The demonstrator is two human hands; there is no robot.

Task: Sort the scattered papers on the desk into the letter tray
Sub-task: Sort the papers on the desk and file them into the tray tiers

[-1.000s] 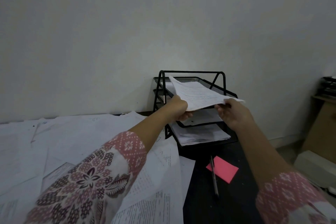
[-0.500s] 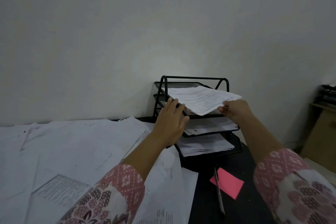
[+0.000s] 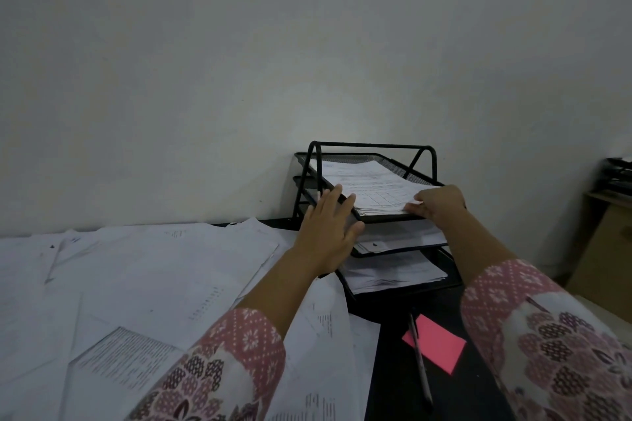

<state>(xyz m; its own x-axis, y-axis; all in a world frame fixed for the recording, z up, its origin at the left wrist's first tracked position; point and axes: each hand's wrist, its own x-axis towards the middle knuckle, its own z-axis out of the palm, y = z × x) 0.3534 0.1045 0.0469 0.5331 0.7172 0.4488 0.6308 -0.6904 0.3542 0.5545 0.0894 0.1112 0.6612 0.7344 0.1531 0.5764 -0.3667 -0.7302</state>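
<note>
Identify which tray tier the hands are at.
The top tier: left hand and right hand touch its paper stack; the middle tier and bottom tier lie lower.

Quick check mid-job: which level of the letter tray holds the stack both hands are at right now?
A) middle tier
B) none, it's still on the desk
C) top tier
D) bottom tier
C: the paper stack lies in the top tier of the letter tray, the right hand holding its front edge, the left hand flat at the tray's left side.
</note>
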